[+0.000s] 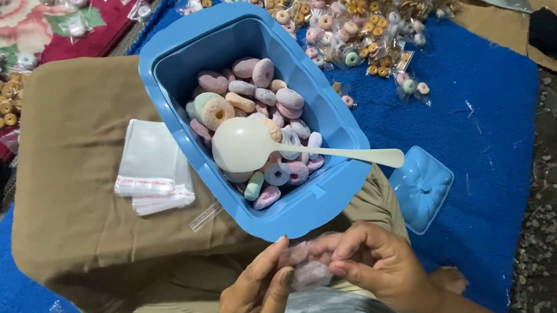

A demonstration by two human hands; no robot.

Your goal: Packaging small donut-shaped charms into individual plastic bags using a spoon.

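Note:
My left hand (255, 303) and my right hand (379, 265) meet low in the view and pinch a small clear bag of pastel ring candies (309, 266) between their fingers. Just above them a blue plastic tub (326, 193) rests on my lap and holds several pink, purple and orange ring candies (271, 100). A cream plastic spoon (248, 142) lies bowl-down on the candies, its handle sticking out over the tub's right rim.
A stack of empty clear bags (151, 166) lies on the tan cloth (77, 204) left of the tub. The blue lid (422, 188) sits on the blue mat at the right. Many filled candy bags (359, 9) are piled beyond the tub.

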